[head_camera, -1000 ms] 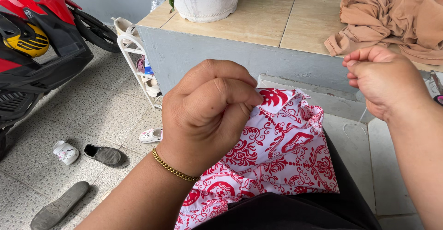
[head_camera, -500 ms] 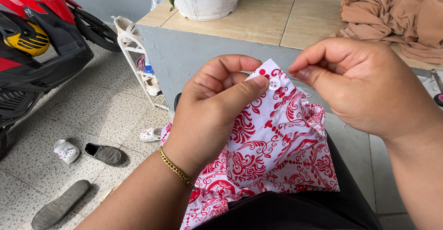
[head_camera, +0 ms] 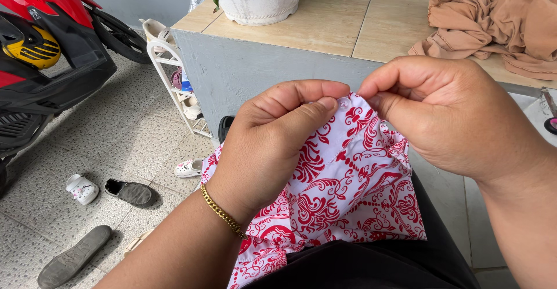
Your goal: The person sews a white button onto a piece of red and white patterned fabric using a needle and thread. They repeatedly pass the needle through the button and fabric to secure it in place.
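Both hands pinch the top edge of red-and-white patterned cloth [head_camera: 348, 179] over the lap, left hand [head_camera: 272, 144] thumb beside a white button [head_camera: 343, 104], right hand [head_camera: 452, 115] fingers closed at its other side; button sits on fabric, fastening apparently unfinished, needle or thread unseen.

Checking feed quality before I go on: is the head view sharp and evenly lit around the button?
Head view: soft, even daylight, no glare; left hand, right hand and patterned cloth are sharp; the white button is small and partly hidden by fingertips.
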